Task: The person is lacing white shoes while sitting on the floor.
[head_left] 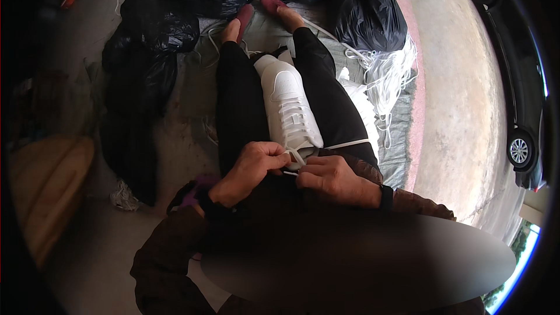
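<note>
A white shoe upper (pixel 286 84) lies lengthwise between my black-clad legs, its perforated toe pointing away from me. White lace crosses its eyelets in several rows. Close to my lap, at the collar end, a white shoelace (pixel 296 156) forms crossing loops between my hands. My left hand (pixel 255 164) pinches one part of the lace between thumb and forefinger. From the other side, my right hand (pixel 330 176) has its fingers curled on the lace, and a short lace end sticks out beside them. The fingertips partly hide the crossing.
Several stuffed black plastic bags (pixel 370 14) stand around my feet and along the left. A loose bundle of white laces (pixel 389 79) hangs at the right, over a grey-green ground sheet (pixel 396 154). A wooden piece (pixel 55 181) is at left; a dark car (pixel 513 70) stands far right.
</note>
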Demonstrator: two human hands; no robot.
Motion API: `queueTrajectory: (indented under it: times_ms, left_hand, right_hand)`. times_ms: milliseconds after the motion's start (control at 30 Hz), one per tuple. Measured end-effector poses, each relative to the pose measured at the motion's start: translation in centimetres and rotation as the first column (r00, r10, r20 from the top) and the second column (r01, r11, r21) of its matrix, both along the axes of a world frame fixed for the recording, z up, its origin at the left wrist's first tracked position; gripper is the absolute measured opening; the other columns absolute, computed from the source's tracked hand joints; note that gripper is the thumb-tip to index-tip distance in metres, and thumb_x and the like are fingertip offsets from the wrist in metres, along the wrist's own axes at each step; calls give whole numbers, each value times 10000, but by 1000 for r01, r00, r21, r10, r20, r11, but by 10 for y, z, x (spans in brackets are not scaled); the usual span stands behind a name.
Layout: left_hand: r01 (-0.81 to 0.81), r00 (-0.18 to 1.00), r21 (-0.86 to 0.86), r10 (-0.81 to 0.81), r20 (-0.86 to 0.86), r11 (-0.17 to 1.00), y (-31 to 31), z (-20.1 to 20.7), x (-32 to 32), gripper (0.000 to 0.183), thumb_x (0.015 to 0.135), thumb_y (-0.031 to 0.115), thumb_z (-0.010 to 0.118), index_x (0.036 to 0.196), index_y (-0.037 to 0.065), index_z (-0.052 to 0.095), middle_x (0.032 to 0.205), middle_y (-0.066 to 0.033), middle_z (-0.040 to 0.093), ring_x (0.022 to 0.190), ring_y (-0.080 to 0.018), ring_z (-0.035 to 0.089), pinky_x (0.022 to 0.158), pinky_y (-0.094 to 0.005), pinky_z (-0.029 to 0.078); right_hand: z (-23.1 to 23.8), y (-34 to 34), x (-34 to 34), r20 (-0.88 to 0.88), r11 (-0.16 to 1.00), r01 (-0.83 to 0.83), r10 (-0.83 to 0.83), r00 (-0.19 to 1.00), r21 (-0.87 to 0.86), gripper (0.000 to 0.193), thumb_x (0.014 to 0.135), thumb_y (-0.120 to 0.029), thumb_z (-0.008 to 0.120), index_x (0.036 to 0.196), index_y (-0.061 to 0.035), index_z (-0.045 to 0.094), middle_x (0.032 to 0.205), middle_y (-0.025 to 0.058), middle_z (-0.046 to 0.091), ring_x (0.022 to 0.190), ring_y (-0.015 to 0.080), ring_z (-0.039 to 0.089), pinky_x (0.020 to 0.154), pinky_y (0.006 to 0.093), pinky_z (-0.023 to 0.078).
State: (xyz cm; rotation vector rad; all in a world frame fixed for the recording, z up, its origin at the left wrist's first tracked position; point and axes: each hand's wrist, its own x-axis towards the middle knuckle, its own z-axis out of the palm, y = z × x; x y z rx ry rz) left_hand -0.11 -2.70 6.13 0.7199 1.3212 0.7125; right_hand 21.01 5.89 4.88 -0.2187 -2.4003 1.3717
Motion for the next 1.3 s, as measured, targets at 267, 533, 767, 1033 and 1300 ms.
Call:
queueTrajectory:
  times_ms: [267,533,767,1033,1300]
  left_hand:
    - [-45,984,-44,52,172,998,13,-3,-11,249,876,123,639,1045,-27,742,939,-93,735,809,-128,675,603,-244,545]
    - [-25,996,-155,38,82,988,17,-19,8,131,785,-16,730,916,-13,731,847,-81,726,712,-122,660,618,-245,536]
    - [-519,852,275,513,99,809,34,34,14,176,735,-64,582,872,30,524,787,-90,605,756,-164,602,717,-271,475]
    - [-460,680,349,577,-453,817,8,-49,-36,260,773,-127,655,1007,-16,629,969,-87,659,816,-136,585,772,-251,470]
    - [-532,609,358,640,-468,768,1,-53,2,248,773,-83,696,1004,-3,652,1004,-32,625,899,-124,566,817,-258,455]
  right_hand:
    - [-8,-11,-22,-32,890,-112,141,989,442,159,803,-86,601,945,-31,556,767,73,564,699,224,644,584,338,539]
    - [-18,-23,-12,-90,870,-52,109,990,490,158,773,-95,615,892,-42,526,774,71,549,705,224,627,561,358,531]
    - [0,11,-24,-353,951,263,-193,916,162,155,774,-64,632,894,-45,537,843,84,599,783,299,650,662,380,551]
    - [-111,68,186,358,584,811,-766,534,41,358,751,-1,731,1085,-29,607,995,140,697,925,308,695,778,410,551]
    - [-278,44,258,611,559,799,-719,332,224,662,695,-53,747,1308,-29,497,1252,203,592,1183,379,567,994,406,468]
